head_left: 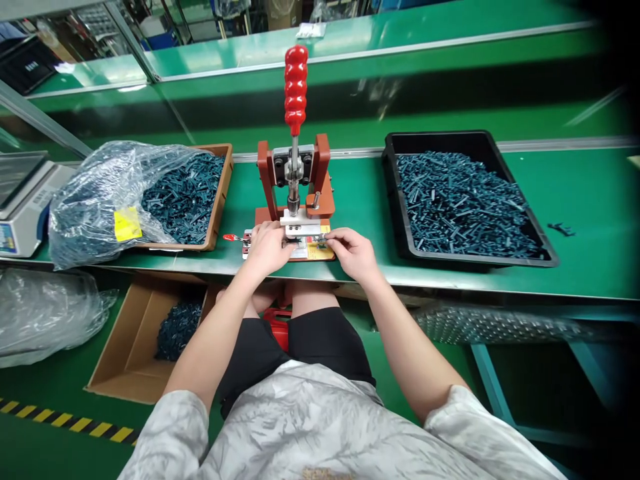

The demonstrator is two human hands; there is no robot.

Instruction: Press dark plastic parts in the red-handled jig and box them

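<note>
Straight ahead stands a hand press with a brown-red frame, and its red ribbed handle [296, 90] points upward. My left hand [269, 248] rests at the left of the press base, thumb and fingers closed near a small dark part under the metal block [303, 223]. What it grips is mostly hidden by the fingers. My right hand [353, 252] is at the right end of the base, thumb and forefinger pinched on a small dark plastic piece [323, 243]. A small red-tipped lever [233, 237] sticks out left of the base.
A black tray [393, 193] heaped with dark blue-green plastic pieces is at right; several loose pieces [561, 229] lie beyond it. At left are a brown tray [226, 180] with similar pieces, partly under a plastic bag [95, 207], and a scale [30, 207]. Below is a cardboard box [130, 340].
</note>
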